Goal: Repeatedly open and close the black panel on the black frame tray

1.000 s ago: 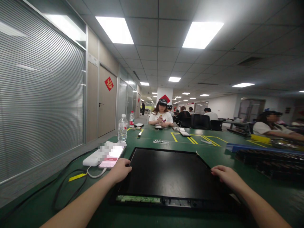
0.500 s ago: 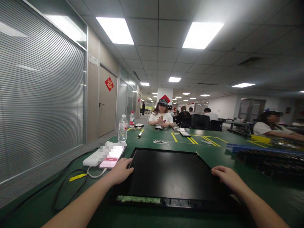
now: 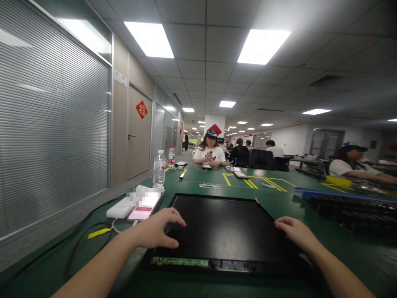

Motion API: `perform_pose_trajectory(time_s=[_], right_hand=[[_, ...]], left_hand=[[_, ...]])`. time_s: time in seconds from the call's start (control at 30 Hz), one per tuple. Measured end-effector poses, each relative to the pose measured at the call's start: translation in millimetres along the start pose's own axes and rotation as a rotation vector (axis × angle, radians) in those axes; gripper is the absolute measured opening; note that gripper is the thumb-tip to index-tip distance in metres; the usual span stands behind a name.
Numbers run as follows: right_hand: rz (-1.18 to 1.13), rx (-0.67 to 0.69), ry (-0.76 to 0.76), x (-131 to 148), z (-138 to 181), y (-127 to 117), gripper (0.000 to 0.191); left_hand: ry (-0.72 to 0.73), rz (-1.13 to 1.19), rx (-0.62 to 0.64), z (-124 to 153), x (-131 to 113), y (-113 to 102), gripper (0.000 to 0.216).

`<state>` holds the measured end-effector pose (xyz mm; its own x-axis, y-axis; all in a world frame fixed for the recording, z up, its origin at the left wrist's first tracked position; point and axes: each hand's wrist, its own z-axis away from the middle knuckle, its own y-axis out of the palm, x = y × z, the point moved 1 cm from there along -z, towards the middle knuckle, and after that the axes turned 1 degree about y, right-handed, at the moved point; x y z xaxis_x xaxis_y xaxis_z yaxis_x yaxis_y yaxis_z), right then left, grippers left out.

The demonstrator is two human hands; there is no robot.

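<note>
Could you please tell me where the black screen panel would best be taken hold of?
The black screen panel is probably best gripped by its left and right frame edges, from both sides: it lies flat and wide, so opposite edges should balance it. The near edge looks poorer, with a green circuit board exposed there.

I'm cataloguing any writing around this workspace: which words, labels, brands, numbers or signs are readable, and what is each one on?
"福": on the red diamond sign on the door.
Too small or blurred to read: labels on the large bottle and the red-capped bottle; the phone screen; the wall plaque.
No writing can be made out on the black panel or the green circuit board.
</note>
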<state>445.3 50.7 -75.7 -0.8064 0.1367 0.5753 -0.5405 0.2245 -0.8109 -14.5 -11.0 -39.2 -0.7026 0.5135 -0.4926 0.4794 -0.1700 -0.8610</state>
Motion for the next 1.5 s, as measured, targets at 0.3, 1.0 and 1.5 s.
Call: perform_pose_trajectory(time_s=[0.3,1.0,1.5], right_hand=[[-0.009,-0.016,-0.009,0,0,1,0.025],[0.061,-0.094,0.039,-26,-8,-1,0.033],[0.154,-0.072,0.032,-12,0,-5,0.033]], left_hand=[[0.012,0.051,0.154,3,-11,-1,0.047],[-0.057,0.263,0.265,1,1,7,0.056],[-0.054,0.017,0.183,6,-7,0,0.054]])
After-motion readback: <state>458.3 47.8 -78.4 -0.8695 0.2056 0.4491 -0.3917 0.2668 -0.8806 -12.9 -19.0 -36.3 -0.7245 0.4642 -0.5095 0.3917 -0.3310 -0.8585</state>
